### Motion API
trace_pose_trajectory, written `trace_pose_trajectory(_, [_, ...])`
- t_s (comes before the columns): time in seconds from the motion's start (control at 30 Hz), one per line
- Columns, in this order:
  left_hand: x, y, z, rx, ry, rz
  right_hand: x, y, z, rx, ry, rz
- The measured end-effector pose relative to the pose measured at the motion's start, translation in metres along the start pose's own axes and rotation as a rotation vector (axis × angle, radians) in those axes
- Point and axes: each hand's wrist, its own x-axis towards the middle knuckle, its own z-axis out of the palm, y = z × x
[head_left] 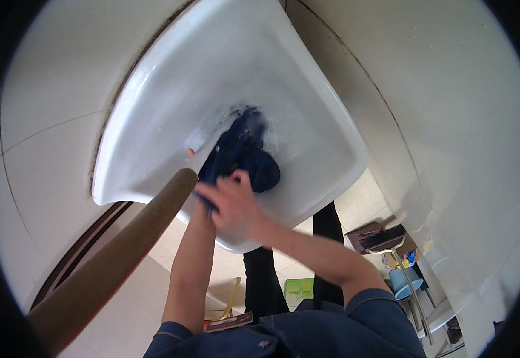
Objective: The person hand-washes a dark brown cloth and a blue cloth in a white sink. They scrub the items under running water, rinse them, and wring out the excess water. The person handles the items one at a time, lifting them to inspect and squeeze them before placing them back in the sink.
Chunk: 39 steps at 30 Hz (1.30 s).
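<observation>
A wet, dark blue cloth [242,152] lies bunched in the bowl of a white corner sink [308,101]. Water splashes around its far end. My right hand [236,206], smeared a little by motion, grips the near end of the cloth beside my left wrist. Of my left hand [191,153] only a fingertip shows, just past the cloth's left side. The cloth and a thick brown pole cover its other fingers, so its hold is hidden.
The brown pole [134,238] slants in from the lower left, close to my left forearm. Tiled walls [45,89] border the sink. On the floor at right are a brush [382,238], a dustpan [361,230] and a light blue bucket [404,280]. A green box [299,289] lies by my feet.
</observation>
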Motion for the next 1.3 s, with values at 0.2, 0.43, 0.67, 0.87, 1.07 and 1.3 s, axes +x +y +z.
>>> trace_pose_trajectory(0.2, [-0.042,0.014,0.039,-0.488,-0.045,-0.187,-0.025,-0.034,-0.002,-0.005,0.044,0.085])
trace_pose_trajectory(0.43, [-0.058,0.012,0.073,-0.216,0.221,-0.152,0.073,0.082,-0.023,-0.270,0.002,0.504])
trace_pose_trajectory(0.67, [-0.072,0.035,0.045,0.341,0.469,-0.078,0.077,0.138,-0.090,-0.234,-0.356,0.443])
trace_pose_trajectory(0.87, [-0.028,-0.003,0.054,1.751,0.360,0.530,0.021,0.143,-0.034,-0.665,-0.433,0.070])
trace_pose_trajectory(1.07, [0.036,-0.021,0.031,1.926,0.354,0.360,0.082,0.166,-0.027,-0.683,-0.586,-0.097])
trace_pose_trajectory(1.3, [0.092,0.024,0.015,1.771,0.110,0.080,0.146,0.156,-0.051,-0.370,-0.531,0.020])
